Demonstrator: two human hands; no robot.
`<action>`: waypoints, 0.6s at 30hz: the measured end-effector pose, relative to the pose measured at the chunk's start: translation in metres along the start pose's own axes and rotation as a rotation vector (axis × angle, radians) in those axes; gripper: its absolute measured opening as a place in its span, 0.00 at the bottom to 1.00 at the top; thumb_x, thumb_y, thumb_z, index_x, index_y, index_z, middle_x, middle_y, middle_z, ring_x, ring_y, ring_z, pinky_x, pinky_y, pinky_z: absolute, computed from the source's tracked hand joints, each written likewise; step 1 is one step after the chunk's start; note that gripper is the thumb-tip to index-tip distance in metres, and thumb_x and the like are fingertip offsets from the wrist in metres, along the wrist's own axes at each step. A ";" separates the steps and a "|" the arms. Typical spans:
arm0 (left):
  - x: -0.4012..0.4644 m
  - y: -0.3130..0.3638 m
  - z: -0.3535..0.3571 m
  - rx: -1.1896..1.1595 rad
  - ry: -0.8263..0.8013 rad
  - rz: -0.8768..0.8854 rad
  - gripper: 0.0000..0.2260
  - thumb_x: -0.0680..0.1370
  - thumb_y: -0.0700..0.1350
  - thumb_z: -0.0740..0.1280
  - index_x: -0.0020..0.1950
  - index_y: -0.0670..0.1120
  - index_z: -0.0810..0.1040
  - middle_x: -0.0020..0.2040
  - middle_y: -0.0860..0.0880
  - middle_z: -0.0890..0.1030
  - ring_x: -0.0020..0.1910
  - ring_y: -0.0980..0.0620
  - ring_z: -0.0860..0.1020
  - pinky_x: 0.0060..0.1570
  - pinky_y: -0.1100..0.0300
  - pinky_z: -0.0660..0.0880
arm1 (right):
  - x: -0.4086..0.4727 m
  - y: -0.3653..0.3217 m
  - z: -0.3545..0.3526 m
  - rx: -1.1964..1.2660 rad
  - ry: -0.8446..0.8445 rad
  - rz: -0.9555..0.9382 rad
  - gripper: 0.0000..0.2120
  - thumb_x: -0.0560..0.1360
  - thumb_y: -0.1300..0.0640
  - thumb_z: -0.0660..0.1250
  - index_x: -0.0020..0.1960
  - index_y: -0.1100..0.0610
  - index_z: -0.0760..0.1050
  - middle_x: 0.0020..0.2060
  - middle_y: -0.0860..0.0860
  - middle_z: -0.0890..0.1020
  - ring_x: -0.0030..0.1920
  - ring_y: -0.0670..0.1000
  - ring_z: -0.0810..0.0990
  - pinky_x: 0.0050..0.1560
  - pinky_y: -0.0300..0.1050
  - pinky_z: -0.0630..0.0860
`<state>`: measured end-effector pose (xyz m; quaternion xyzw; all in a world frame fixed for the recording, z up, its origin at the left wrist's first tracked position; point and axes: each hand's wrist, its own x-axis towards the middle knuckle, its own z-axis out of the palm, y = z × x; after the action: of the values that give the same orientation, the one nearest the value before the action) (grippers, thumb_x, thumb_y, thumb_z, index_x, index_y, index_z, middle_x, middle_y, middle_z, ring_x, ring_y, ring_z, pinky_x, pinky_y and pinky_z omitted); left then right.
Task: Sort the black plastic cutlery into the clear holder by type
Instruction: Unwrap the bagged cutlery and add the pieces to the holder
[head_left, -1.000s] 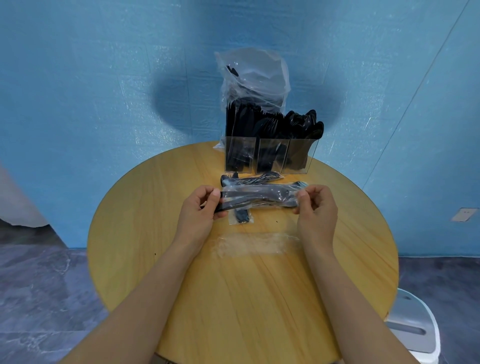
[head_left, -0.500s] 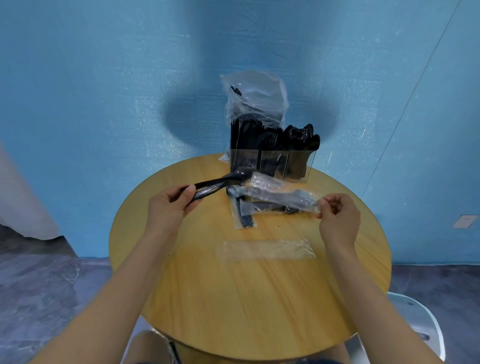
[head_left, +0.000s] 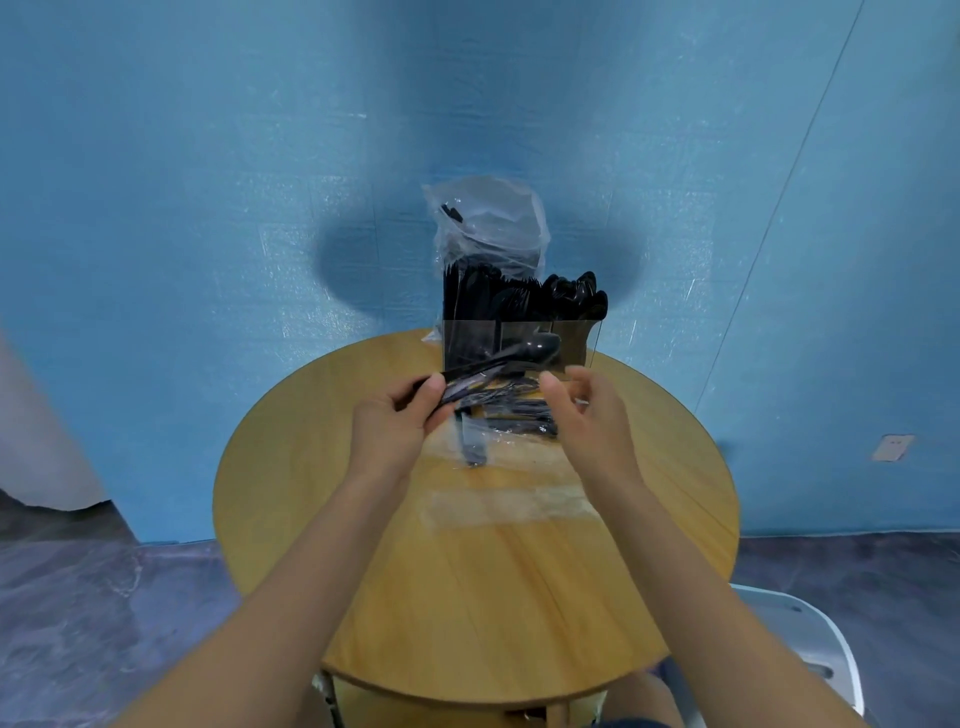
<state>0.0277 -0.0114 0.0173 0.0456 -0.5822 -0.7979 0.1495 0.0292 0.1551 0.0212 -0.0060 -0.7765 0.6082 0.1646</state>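
My left hand (head_left: 395, 421) pinches the spoon (head_left: 511, 351); right hand (head_left: 587, 415) fingers spread, empty. Its bowl could knock the holder (head_left: 467, 343) at frame center.

One clear holder (head_left: 519, 343) with three compartments is seen on one round worktop (head_left: 467, 597). One black spoon (head_left: 511, 352) is held by one of the two hands, left (head_left: 397, 423) and right (head_left: 589, 415). One clear bag (head_left: 488, 228) is counted behind the holder, and one empty wrapper (head_left: 506, 506) on the worktop. The cutlery in the compartments and the wrapped pieces cannot be counted.
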 end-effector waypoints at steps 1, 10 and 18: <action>-0.003 -0.002 0.005 -0.010 -0.026 -0.016 0.05 0.78 0.38 0.65 0.50 0.40 0.80 0.44 0.45 0.82 0.41 0.57 0.81 0.41 0.70 0.77 | 0.002 -0.007 0.003 0.173 -0.055 0.075 0.16 0.77 0.48 0.65 0.59 0.56 0.69 0.46 0.48 0.77 0.38 0.43 0.74 0.37 0.36 0.70; -0.013 -0.005 0.017 0.226 -0.362 -0.104 0.04 0.78 0.39 0.64 0.51 0.39 0.77 0.50 0.41 0.79 0.42 0.54 0.81 0.42 0.66 0.78 | 0.021 -0.015 0.002 0.548 -0.028 0.173 0.06 0.77 0.60 0.66 0.45 0.60 0.70 0.35 0.54 0.80 0.22 0.42 0.68 0.22 0.33 0.64; -0.006 0.016 0.036 0.730 -0.707 -0.027 0.08 0.83 0.46 0.55 0.56 0.49 0.72 0.39 0.52 0.77 0.31 0.58 0.75 0.34 0.65 0.73 | 0.028 -0.015 0.003 0.471 -0.174 0.110 0.06 0.77 0.60 0.66 0.45 0.61 0.70 0.37 0.56 0.79 0.22 0.43 0.67 0.23 0.35 0.65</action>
<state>0.0274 0.0191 0.0429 -0.1705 -0.8375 -0.5109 -0.0927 0.0049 0.1546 0.0413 0.0428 -0.6232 0.7785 0.0605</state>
